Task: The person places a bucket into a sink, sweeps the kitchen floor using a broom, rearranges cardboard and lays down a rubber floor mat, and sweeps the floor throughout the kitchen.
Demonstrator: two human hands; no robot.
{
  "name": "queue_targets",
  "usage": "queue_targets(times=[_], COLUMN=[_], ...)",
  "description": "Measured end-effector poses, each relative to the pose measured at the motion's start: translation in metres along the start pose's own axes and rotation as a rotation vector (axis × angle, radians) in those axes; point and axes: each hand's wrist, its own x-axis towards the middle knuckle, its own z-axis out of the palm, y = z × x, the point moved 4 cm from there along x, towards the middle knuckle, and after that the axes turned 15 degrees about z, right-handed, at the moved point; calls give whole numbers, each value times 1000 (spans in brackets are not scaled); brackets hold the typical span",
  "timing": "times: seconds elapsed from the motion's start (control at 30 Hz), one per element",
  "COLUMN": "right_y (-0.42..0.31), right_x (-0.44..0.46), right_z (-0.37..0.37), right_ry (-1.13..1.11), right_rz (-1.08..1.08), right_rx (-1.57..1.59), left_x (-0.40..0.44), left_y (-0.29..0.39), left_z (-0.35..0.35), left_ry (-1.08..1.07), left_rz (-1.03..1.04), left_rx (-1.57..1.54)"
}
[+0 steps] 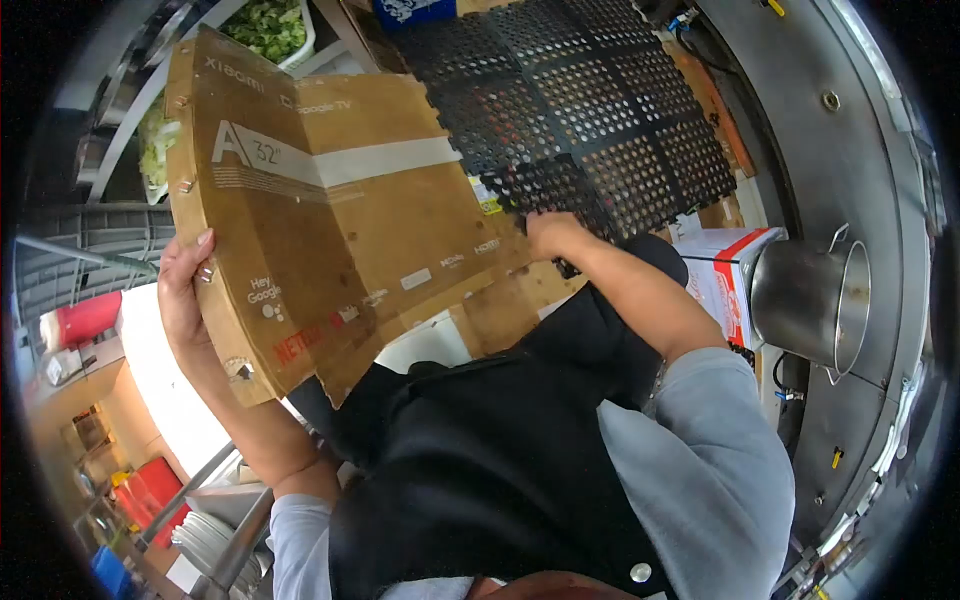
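A large brown cardboard sheet (390, 215), printed with TV box lettering and creased down its length, is tilted up in front of me. My left hand (184, 290) grips its left edge, with the thumb over the rim. On the other side, my right hand (553, 236) is closed at the near edge of a black perforated rubber mat (580, 100), beside the cardboard's right end. Part of the mat is folded over near that hand. More cardboard (515, 305) lies flat beneath, close to my body.
A steel pot (810, 300) and a red-and-white box (725, 265) stand at the right, by a long steel counter front (850, 130). Containers of chopped greens (268, 28) are at the upper left. Stacked white plates (212, 545) sit lower left.
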Motion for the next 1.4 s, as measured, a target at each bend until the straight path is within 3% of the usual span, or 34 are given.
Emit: queue_targets(times=[0.17, 0.23, 0.3, 0.33, 0.37, 0.43, 0.53, 0.63, 0.77, 0.87, 0.93, 0.97, 1.17, 1.23, 1.33, 1.4], right_y=[-43, -53, -80, -94, -113, -149, -165, -171, -172, -181, -184, -184, -174, -161, -118, -71], right_x=[7, 31, 32, 31, 40, 59, 53, 85, 93, 147, 169, 173, 160, 148, 123, 92], right_z=[28, 31, 11, 1, 8, 29, 37, 57, 54, 84, 101, 105, 87, 75, 37, -9], right_ry=[-39, 187, 177, 132, 133, 300, 202, 159, 100, 105, -43, -78, -49, -11, 33, 2], right_rz=[-50, -115, -106, -117, -126, -343, -155, -130, -159, -230, -161, -146, -130, -122, -93, -89], right_rx=[-150, 148, 519, 655, 664, 778, 572, 571, 534, 568, 555, 547, 664, 790, 1189, 1580], left_x=[-4, -5, -7, 2, 1, 1, 8, 2, -7, -18, -35, -35, -14, -11, -2, 1], left_y=[7, 6, 3, -16, -9, -4, -45, -40, -14, -31, -41, -61, -85, -91, -131, -161], left_z=[3, 12, 35, 13, 32, 74, 76, 82, 107, 135, 179, 192, 200, 204, 245, 280], left_ry=[-38, -32, -14, -60, -67, -63, -59, -48, -13, -183, -329, -415, -377, -443, -591, -502], left_rz=[83, 102, 62, 28, 28, 124, 25, -49, 23, -14, -105, 67, 20, -29, -81, 92], left_rx=[-91, 6, 3, 140, 321, 507, 450, 383, 332, 338, 339, 309, 137, 36, 170, 124])
